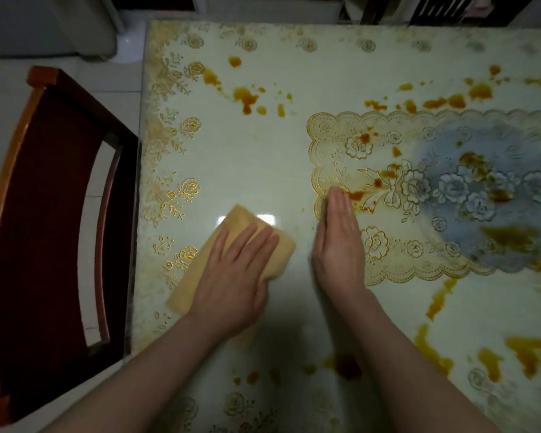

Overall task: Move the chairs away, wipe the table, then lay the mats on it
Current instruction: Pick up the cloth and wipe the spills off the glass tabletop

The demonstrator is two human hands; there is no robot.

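Pressing my left hand (231, 276) flat on the yellow cloth (200, 270) beside the chair (44, 214), I rest my right hand (338, 242), fingers straight, on the worktop (263, 151); stains (247, 98) lie ahead and rightward, nearer my right hand.

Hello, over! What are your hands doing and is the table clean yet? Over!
Left hand flat on yellow cloth, wiping. Right hand open, edge-on by the mat. Table still stained. Chair alongside.
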